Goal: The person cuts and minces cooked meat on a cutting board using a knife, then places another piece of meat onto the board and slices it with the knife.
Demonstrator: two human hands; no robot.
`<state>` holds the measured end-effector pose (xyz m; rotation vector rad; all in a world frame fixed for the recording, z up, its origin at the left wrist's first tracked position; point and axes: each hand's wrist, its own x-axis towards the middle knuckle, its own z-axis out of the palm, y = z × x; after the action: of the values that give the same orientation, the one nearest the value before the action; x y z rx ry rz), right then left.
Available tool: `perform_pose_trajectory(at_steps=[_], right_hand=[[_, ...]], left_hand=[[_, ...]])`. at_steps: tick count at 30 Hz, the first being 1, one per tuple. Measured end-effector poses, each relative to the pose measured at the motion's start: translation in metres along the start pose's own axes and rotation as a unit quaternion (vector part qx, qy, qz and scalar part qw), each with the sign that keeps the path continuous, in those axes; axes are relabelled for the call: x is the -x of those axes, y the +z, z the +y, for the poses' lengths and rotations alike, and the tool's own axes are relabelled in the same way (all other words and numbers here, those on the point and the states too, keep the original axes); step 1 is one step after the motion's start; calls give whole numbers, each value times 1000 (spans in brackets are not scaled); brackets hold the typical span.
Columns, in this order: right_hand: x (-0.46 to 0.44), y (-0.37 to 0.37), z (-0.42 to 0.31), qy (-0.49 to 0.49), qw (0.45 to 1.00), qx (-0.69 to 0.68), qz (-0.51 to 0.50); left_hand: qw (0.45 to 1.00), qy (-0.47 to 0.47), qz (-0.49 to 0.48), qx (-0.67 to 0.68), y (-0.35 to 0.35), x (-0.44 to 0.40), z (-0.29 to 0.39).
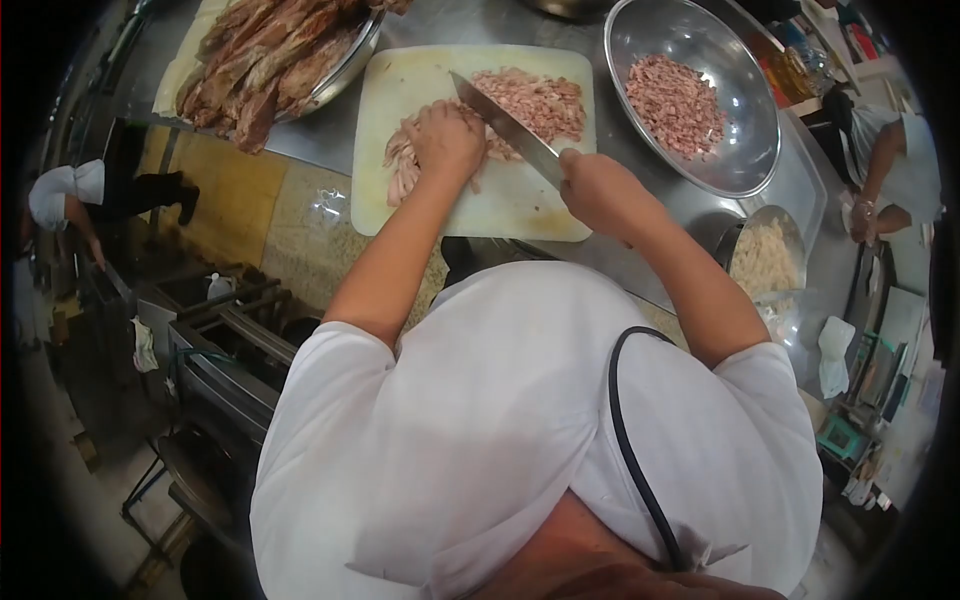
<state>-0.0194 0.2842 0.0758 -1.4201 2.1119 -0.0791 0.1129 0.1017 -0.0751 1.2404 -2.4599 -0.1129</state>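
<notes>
My right hand (605, 195) is closed round the handle of a large knife (515, 127), whose blade slants up and left across the board. My left hand (450, 140) presses down on a bunch of sliced meat strips (403, 165), its fingertips close to the blade. Both are over a white cutting board (500, 215). Finely chopped meat (545, 103) is spread on the board's far right part, beyond the knife. The undersides of my left fingers are hidden.
To the right stands a steel bowl (745, 150) with diced meat (675, 105). Large cooked meat pieces (265, 60) are heaped at the far left. Pale shredded food (765, 258) sits in a container near my right elbow. One person (75, 195) is at left, another (880, 170) at right.
</notes>
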Motion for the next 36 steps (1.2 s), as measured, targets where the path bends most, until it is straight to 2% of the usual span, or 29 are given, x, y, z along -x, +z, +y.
perform_pose_trajectory(at_steps=[4, 6, 7, 9, 10, 12, 13, 15, 21, 28, 31, 33, 34, 36], right_hand=[[-42, 31, -6, 17, 998, -56, 34], [-45, 30, -2, 9, 996, -76, 41], [-46, 26, 3, 4, 994, -91, 54], [-50, 26, 24, -2, 992, -118, 49], [-52, 29, 34, -12, 988, -146, 40], [-53, 38, 48, -31, 984, -165, 52], [-52, 42, 52, -49, 980, -184, 63], [-48, 42, 55, -36, 983, -169, 63], [-40, 38, 48, -14, 987, -149, 61], [-32, 40, 42, -7, 986, -139, 89], [-28, 45, 42, -9, 982, -158, 104], [-28, 45, 42, -3, 983, -151, 100], [-27, 43, 40, 2, 985, -145, 96], [-18, 35, 30, 22, 984, -157, 79]], left_hand=[[1000, 4, 9, -6, 3, -3, -3], [999, -14, -4, 38, 2, 0, -5], [999, -11, -2, 38, -18, -6, 1], [966, -81, -188, 159, -55, -17, 10], [966, -79, -188, 159, -49, -16, 11], [989, 23, -131, 57, -42, -18, 12], [989, 25, -132, 55, -44, -22, 15], [964, -2, -265, 11, -52, -37, 25], [939, 6, -335, -84, -58, -60, 40], [938, -37, -327, -106, -44, -58, 52], [947, -61, -311, -56, -40, -55, 50], [966, -73, -247, -15, -43, -56, 45], [966, -73, -247, -15, -53, -57, 39], [976, -81, -182, 93, -75, -57, 17]])
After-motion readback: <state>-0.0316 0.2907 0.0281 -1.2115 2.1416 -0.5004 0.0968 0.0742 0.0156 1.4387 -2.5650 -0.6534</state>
